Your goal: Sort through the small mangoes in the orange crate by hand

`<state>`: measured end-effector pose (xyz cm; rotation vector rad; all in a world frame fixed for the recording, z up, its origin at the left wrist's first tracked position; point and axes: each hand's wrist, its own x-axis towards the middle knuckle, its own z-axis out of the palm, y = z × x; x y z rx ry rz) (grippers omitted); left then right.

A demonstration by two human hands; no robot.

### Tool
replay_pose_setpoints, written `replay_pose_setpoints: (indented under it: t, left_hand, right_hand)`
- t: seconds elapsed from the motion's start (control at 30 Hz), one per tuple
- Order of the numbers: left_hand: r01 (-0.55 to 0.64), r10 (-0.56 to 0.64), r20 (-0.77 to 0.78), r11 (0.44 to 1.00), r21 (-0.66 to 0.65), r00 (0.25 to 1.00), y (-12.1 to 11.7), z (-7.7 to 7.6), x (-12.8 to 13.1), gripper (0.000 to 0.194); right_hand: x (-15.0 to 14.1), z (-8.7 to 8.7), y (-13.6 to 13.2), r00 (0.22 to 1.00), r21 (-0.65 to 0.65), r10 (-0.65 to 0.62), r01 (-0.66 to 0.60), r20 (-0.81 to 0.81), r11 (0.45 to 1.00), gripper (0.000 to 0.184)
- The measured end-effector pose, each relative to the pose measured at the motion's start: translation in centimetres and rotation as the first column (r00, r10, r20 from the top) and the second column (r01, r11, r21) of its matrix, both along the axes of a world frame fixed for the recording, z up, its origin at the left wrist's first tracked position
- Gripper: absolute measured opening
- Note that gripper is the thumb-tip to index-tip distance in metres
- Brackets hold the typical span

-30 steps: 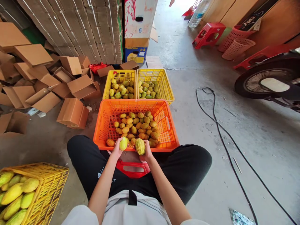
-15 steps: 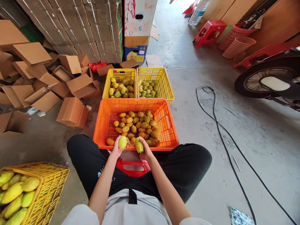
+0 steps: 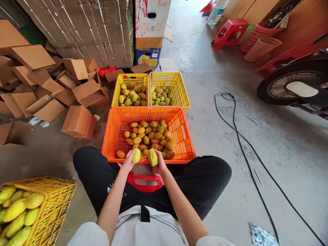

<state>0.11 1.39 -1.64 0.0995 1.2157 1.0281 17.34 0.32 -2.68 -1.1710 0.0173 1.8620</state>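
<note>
My left hand [image 3: 128, 163] is closed round a smooth yellow-green fruit [image 3: 136, 155]. In my right hand [image 3: 160, 165] I grip a ribbed, darker yellow-green fruit [image 3: 152, 157]. Both hands hover at the near rim of an orange crate [image 3: 112, 136] that holds several yellow-brown fruits [image 3: 151, 136]. I sit on a red stool [image 3: 145, 181] with my knees either side of the crate.
Two yellow crates [image 3: 169, 79] of greener fruit stand behind the orange one. Another yellow crate [image 3: 51, 201] of large fruit is at my left. Cardboard boxes [image 3: 77, 123] litter the left floor. A black cable [image 3: 241, 143] and a scooter wheel [image 3: 289, 87] lie right.
Both hands stay at the orange crate's near rim with their fruits. The two fruits have come a little closer together, and the view has tilted slightly.
</note>
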Motion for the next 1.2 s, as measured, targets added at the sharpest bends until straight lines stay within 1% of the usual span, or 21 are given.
replay_pose_setpoints:
  t: [0.13, 0.23, 0.3, 0.37, 0.5, 0.6, 0.67, 0.8, 0.87, 0.97, 1.03, 1.1, 1.2]
  left_hand:
    - [-0.035, 0.036, 0.010, 0.998, -0.045, 0.999, 0.2, 0.2, 0.2, 0.020]
    - [-0.042, 0.044, 0.020, 0.995, -0.096, 0.999, 0.4, 0.7, 0.2, 0.014]
    - [-0.039, 0.045, 0.043, 0.991, -0.130, 0.998, 0.6, 1.0, 0.2, 0.018]
    - [-0.033, 0.045, 0.078, 0.989, -0.145, 0.996, 0.7, 1.3, 0.2, 0.026]
    - [-0.039, 0.053, 0.112, 0.991, -0.130, 0.992, 0.7, 1.7, 0.0, 0.036]
    - [0.020, -0.008, 0.095, 0.991, -0.133, 0.995, 0.6, 1.7, -0.1, 0.041]
    - [0.060, -0.049, 0.083, 0.990, -0.129, 0.995, 0.6, 1.5, -0.1, 0.042]
    - [0.080, -0.078, 0.046, 0.996, -0.050, 0.996, 0.3, 1.0, 0.0, 0.038]
    - [0.072, -0.072, 0.022, 0.997, -0.001, 0.997, 0.1, 0.7, 0.0, 0.037]
    - [0.059, -0.059, 0.005, 0.997, 0.044, 0.998, -0.2, 0.5, 0.1, 0.041]
    - [0.045, -0.045, 0.004, 0.998, 0.050, 0.999, -0.2, 0.4, 0.2, 0.039]
    - [0.018, -0.018, 0.011, 0.999, 0.028, 1.000, -0.1, 0.2, 0.2, 0.032]
    - [-0.041, 0.042, 0.026, 0.998, -0.038, 0.999, 0.0, -0.1, 0.1, 0.024]
  right_hand:
    - [0.0, 0.2, 0.0, 1.000, 0.011, -0.006, 0.006, -0.029, 1.000, 0.031]
    - [0.1, 0.1, 0.1, 1.000, -0.001, -0.014, 0.014, -0.014, 1.000, 0.032]
    - [0.3, -0.2, 0.2, 1.000, -0.020, -0.006, 0.006, -0.003, 1.000, 0.034]
    - [0.5, -0.6, 0.3, 1.000, -0.031, 0.001, -0.001, -0.010, 1.000, 0.037]
    - [0.6, -0.8, 0.5, 0.999, -0.021, -0.022, 0.022, -0.037, 1.000, 0.038]
    - [0.7, -0.3, 0.7, 0.994, -0.018, -0.088, 0.087, -0.069, 0.996, 0.032]
    - [0.8, 0.0, 0.7, 0.988, -0.005, -0.104, 0.104, -0.114, 0.995, 0.028]
    - [1.4, 0.0, 0.8, 0.975, 0.011, -0.104, 0.108, -0.197, 0.994, 0.031]
    - [1.4, -0.1, 0.8, 0.971, -0.002, -0.119, 0.121, -0.207, 0.993, 0.029]
    - [1.2, -0.1, 0.8, 0.973, -0.033, -0.156, 0.153, -0.172, 0.988, 0.022]
    - [0.8, 0.0, 0.9, 0.980, -0.064, -0.166, 0.159, -0.114, 0.985, 0.021]
    - [0.5, 0.0, 0.8, 0.990, -0.072, -0.131, 0.126, -0.057, 0.989, 0.023]
    - [0.0, -0.7, 0.4, 0.999, -0.010, -0.043, 0.043, -0.008, 0.999, 0.032]
